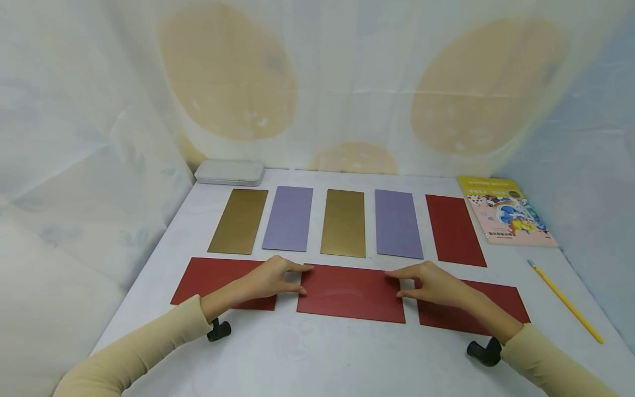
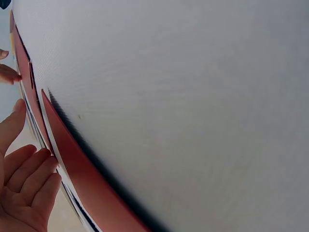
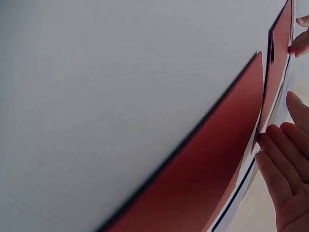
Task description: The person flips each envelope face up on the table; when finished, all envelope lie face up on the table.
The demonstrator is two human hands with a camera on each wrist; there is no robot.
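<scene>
Middle red card (image 1: 351,294): I touch both ends.
Left hand (image 1: 272,277): fingers parted, nine o'clock.
Right hand (image 1: 435,283): fingers parted, three o'clock.

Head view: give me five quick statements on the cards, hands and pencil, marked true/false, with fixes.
1. The left hand is at the left edge of the middle red card. True.
2. The right hand holds the yellow pencil. False: it is at that card's right edge.
3. The white case lies at the back left of the table. True.
4. The rightmost far card is lavender. False: red.
5. Two gold cards are visible. True.
</scene>
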